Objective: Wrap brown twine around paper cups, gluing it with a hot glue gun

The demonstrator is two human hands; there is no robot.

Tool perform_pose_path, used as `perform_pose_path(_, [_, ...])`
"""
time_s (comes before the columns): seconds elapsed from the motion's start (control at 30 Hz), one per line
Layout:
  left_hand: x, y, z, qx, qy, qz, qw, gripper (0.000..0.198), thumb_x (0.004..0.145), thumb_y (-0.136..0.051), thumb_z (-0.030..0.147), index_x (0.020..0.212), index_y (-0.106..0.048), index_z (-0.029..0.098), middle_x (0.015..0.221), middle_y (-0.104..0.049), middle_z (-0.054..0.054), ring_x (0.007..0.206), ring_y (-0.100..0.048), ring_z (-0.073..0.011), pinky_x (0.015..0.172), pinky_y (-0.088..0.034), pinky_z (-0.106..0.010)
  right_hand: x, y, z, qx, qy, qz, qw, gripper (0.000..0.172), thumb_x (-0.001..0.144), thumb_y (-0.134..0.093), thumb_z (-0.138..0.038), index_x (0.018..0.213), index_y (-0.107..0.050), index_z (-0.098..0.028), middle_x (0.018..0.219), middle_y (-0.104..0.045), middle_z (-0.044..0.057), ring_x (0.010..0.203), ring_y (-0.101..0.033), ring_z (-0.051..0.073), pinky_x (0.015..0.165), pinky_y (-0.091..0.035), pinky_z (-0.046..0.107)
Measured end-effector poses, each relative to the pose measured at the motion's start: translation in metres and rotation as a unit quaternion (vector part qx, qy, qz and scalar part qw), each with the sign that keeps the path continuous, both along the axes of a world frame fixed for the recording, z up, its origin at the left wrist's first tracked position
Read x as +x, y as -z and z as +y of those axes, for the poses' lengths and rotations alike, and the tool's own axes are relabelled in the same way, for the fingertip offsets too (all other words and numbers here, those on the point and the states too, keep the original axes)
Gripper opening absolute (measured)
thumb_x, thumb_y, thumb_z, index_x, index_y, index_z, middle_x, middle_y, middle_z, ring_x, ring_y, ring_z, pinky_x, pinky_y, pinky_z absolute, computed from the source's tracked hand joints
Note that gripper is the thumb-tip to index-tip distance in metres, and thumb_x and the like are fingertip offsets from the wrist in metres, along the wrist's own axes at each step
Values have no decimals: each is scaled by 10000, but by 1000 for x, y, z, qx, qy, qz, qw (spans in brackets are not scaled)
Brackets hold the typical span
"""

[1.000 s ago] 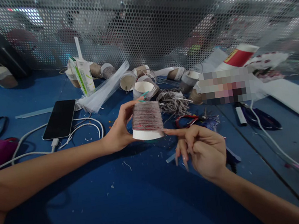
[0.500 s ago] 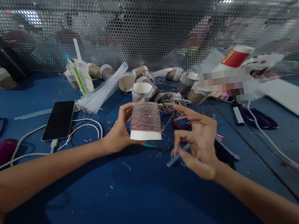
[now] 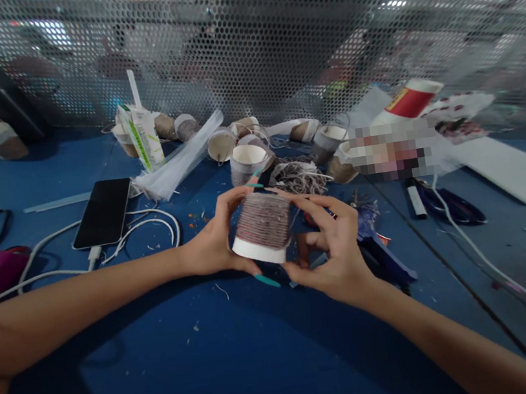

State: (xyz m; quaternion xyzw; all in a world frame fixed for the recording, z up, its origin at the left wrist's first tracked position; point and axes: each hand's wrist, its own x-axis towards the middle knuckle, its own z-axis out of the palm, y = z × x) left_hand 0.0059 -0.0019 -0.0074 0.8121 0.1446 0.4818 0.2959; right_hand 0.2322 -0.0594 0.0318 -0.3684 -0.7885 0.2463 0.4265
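Entry: both hands on one piece.

Twine-wrapped cup (image 3: pixel 263 226): held off the table surface, centre of view, between my two hands and just in front of the loose twine tangle (image 3: pixel 300 178). Long axis close to upright, leaning a little up and to the right. The bare white band end points down and toward me. The wound end points up and away. Windings run around the body, across the axis.

Left hand (image 3: pixel 216 246): closed on the cup's left side, thumb low by the white band, fingers curled over the upper far edge.

Right hand (image 3: pixel 336 248): wrapped on the cup's right side, index finger along the top edge, thumb bent in near the lower rim. Both grips are firm on the cup.

Surface: blue table (image 3: pixel 191 350), flecked with small scraps and fibre bits. A dark phone (image 3: pixel 104 211) lies to the left with a white cable (image 3: pixel 149 223) looped beside it. Paper cups (image 3: pixel 245 160), some wrapped, are clustered behind the work. A carton with a straw (image 3: pixel 146 135) stands at back left. Scissors (image 3: pixel 445 207) and a white board (image 3: pixel 514 171) lie to the right.

Room: a perforated metal screen (image 3: pixel 241 43) closes the back of the bench. What lies behind it is too blurred to tell.
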Motion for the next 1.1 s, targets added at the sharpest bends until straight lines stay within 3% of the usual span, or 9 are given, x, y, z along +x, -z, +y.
perform_pose_path(0.17, [-1, 0, -4, 60, -37, 12, 997, 1154, 639, -873, 495, 1512, -142, 310, 1536, -375, -194, 1467, -379, -388, 1182, -369, -628, -2, 0, -3, -6, -7, -21, 1000, 832, 776, -675, -111, 1411, -255, -447, 1505, -358, 101, 425, -422, -15, 354, -479, 267])
perform_pose_path(0.37, [-1, -1, -9, 99, -96, 28, 990, 947, 732, -815, 477, 1489, -278, 285, 1427, -509, -173, 1331, -542, -356, 1092, -498, -560, -4, -6, -4, -24, -6, -41, 999, 744, 826, -622, -149, 1392, -222, -422, 1568, -307, 128, 420, -407, -10, 384, -463, 277])
perform_pose_path(0.47, [-1, -5, -11, 101, -138, 20, 985, 861, 764, -804, 426, 1462, -328, 258, 1376, -546, -163, 1302, -557, -328, 1100, -492, -531, 0, -12, 2, -26, 42, -88, 995, 733, 825, -662, -258, 1400, -220, -363, 1593, -299, 160, 436, -427, 11, 434, -502, 309])
perform_pose_path(0.53, [-2, -6, -12, 85, -163, 12, 983, 840, 768, -805, 397, 1450, -336, 254, 1373, -535, -154, 1297, -548, -315, 1102, -487, -520, 6, -14, 10, -29, 89, -166, 982, 739, 802, -689, -318, 1414, -274, -293, 1497, -456, 169, 494, -511, 68, 497, -527, 338])
perform_pose_path(0.63, [-1, -3, -11, 36, -173, -23, 984, 850, 770, -798, 390, 1450, -300, 276, 1395, -480, -139, 1296, -531, -291, 1060, -520, -473, 15, -14, 23, 27, 128, -286, 949, 569, 828, -649, -333, 1350, -464, -202, 1173, -684, 138, 810, -641, 247, 663, -546, 405])
perform_pose_path(0.7, [0, 0, -8, -12, -180, -65, 981, 861, 768, -793, 393, 1448, -272, 303, 1405, -448, -127, 1306, -510, -285, 1031, -536, -449, 19, -12, 29, 92, 123, -334, 930, 329, 881, -589, -318, 1184, -616, -192, 1007, -722, 125, 988, -597, 312, 781, -520, 460])
perform_pose_path(0.77, [1, 4, -6, -59, -193, -112, 973, 844, 768, -782, 392, 1434, -268, 329, 1415, -424, -112, 1325, -480, -288, 1024, -533, -448, 21, -10, 32, 140, 110, -360, 916, 201, 930, -526, -297, 986, -694, -202, 910, -724, 120, 997, -559, 315, 846, -482, 501])
perform_pose_path(0.93, [3, 7, -1, -135, -214, -163, 954, 796, 732, -795, 386, 1378, -333, 327, 1401, -414, -90, 1304, -469, -285, 1022, -524, -439, 15, -8, 25, 172, 89, -305, 932, 260, 972, -474, -289, 827, -685, -242, 815, -702, 83, 859, -592, 262, 795, -497, 460])
perform_pose_path(1.1, [2, 6, -1, -148, -203, -136, 958, 771, 727, -789, 331, 1365, -358, 297, 1399, -437, -105, 1290, -484, -290, 1019, -521, -455, 10, -12, 16, 66, 158, -166, 971, 188, 973, -485, -316, 845, -604, -248, 751, -690, 33, 670, -666, 196, 632, -526, 351])
